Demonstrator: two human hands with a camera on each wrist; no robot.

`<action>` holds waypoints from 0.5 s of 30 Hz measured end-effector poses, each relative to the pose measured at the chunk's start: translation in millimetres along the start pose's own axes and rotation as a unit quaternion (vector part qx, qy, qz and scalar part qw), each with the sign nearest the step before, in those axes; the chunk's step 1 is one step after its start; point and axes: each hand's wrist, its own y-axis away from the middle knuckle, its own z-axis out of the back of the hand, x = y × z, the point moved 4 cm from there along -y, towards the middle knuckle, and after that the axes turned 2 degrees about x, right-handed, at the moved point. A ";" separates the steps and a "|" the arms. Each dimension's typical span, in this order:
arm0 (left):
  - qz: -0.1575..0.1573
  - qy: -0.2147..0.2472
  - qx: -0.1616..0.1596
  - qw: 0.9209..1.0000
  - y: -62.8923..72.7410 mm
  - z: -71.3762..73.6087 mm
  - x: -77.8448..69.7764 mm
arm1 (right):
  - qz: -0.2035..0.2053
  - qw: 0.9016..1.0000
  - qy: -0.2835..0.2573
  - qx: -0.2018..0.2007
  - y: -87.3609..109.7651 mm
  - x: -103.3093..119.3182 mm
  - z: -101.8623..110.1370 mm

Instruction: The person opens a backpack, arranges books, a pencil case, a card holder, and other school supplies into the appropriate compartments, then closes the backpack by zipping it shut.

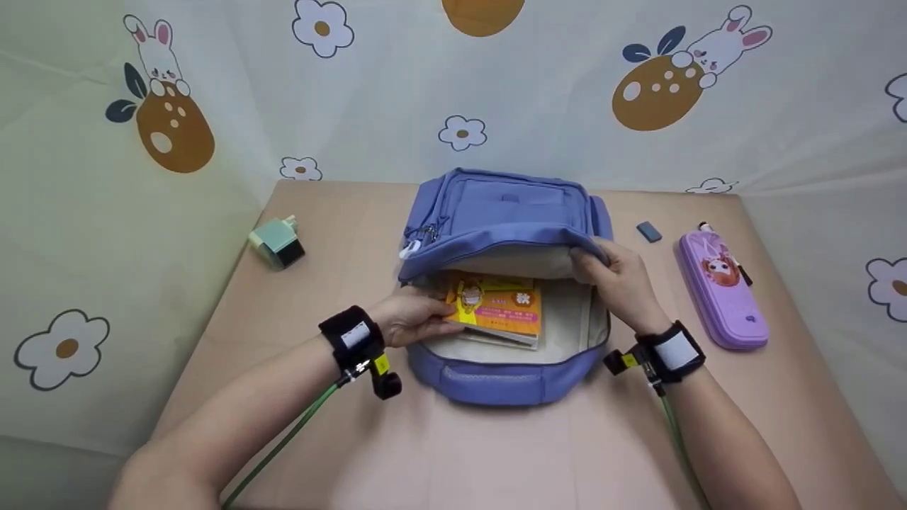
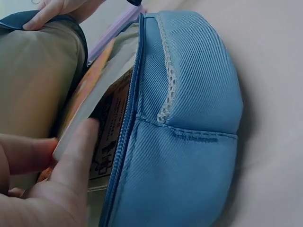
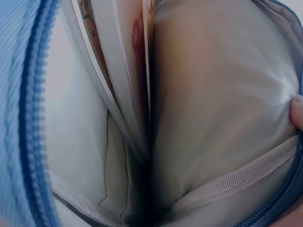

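A blue backpack [image 1: 510, 382] lies on the table with its main compartment unzipped. Inside it is an orange and yellow book [image 1: 506, 312]; beneath that shows another book [image 2: 111, 132] with a brown cover. My left hand [image 1: 414, 316] reaches into the opening and pinches the orange book's left edge between thumb and fingers, as the left wrist view also shows. With my right hand [image 1: 620, 276] I grip the right edge of the backpack's front flap [image 1: 510, 237] and hold it raised. The right wrist view shows the pale lining [image 3: 222, 104] and the books' page edges [image 3: 125, 71].
Right of the backpack lie a small dark eraser [image 1: 648, 231] and a purple pencil case [image 1: 723, 297], with a black and white pen [image 1: 744, 275] beside it. A mint-green and black object [image 1: 278, 242] sits at the back left. Patterned curtains [image 1: 397, 85] enclose the table's back and sides.
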 end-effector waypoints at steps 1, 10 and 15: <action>-0.003 0.002 -0.010 1.000 -1.6 -0.3 -0.3 | 0.001 1.000 0.000 0.000 -0.1 -0.2 0.0; -0.011 -0.013 -0.004 1.000 1.6 -1.8 -1.9 | -0.005 1.000 -0.018 0.010 0.3 -1.3 -0.3; -0.041 -0.099 0.060 0.992 19.7 -3.4 -9.3 | -0.005 1.000 -0.017 0.009 0.4 -1.8 0.5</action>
